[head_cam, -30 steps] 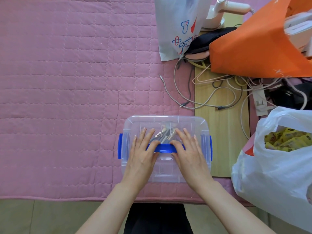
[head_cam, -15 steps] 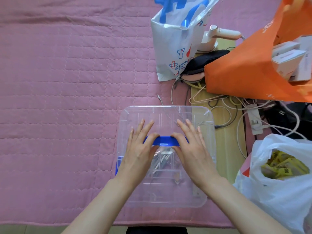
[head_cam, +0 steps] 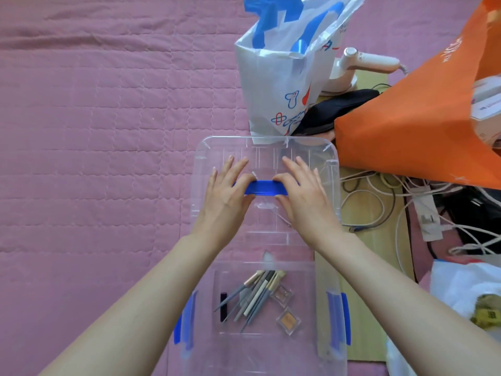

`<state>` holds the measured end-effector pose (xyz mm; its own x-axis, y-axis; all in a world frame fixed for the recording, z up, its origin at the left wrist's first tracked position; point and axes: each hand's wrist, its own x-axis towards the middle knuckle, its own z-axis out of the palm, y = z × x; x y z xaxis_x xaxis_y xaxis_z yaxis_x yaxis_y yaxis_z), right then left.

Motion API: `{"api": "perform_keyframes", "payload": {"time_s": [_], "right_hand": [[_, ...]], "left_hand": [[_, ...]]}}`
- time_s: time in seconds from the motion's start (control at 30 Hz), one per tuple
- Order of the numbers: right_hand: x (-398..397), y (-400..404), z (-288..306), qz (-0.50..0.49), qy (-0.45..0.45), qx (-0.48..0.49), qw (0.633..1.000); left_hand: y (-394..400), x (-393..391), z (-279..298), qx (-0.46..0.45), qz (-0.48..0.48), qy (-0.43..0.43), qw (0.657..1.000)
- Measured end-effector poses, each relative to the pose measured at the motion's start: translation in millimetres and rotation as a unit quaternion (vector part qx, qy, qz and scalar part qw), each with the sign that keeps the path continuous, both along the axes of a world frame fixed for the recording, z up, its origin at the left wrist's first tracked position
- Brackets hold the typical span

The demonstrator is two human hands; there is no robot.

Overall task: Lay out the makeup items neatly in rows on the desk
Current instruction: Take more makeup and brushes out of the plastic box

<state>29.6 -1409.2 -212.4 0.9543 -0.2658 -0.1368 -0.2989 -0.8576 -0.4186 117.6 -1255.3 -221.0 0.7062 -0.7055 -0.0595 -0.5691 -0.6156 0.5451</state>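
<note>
Head view: left hand (head_cam: 226, 191), right hand (head_cam: 301, 194) grasping blue handle (head_cam: 265, 188), clear lid (head_cam: 267, 156) mid-frame, above open box (head_cam: 322, 270); brushes (head_cam: 250, 297), two compacts (head_cam: 288, 318) inside.

The lid (head_cam: 267, 156) and the box (head_cam: 260, 356) are clear glossy plastic, with a solid blue plastic handle (head_cam: 266, 188) and clips (head_cam: 342, 318). The pink cover (head_cam: 95, 131) on the left is matt quilted cloth. At the upper right the orange bag (head_cam: 406, 137) looks like matt fabric, the white bag (head_cam: 282, 77) is crinkly shiny plastic, and the desktop (head_cam: 376, 248) looks like smooth pale wood.
</note>
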Motion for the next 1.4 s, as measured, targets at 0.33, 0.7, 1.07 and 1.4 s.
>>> {"api": "perform_keyframes", "payload": {"time_s": [0.33,0.7,1.07,1.4], "right_hand": [[6,1,-72,0.033,0.108,0.033,0.993],[4,8,-109,0.073,0.184,0.021,0.98],[3,9,-87,0.036,0.164,0.023,0.986],[-34,31,-9,0.026,0.019,-0.026,0.999]], "left_hand": [[0,0,-73,0.09,-0.001,0.069,0.994],[1,-2,-104,0.191,-0.048,0.069,0.978],[2,3,-87,0.21,-0.046,0.101,0.971],[25,-33,-15,0.11,0.027,-0.003,0.994]]}}
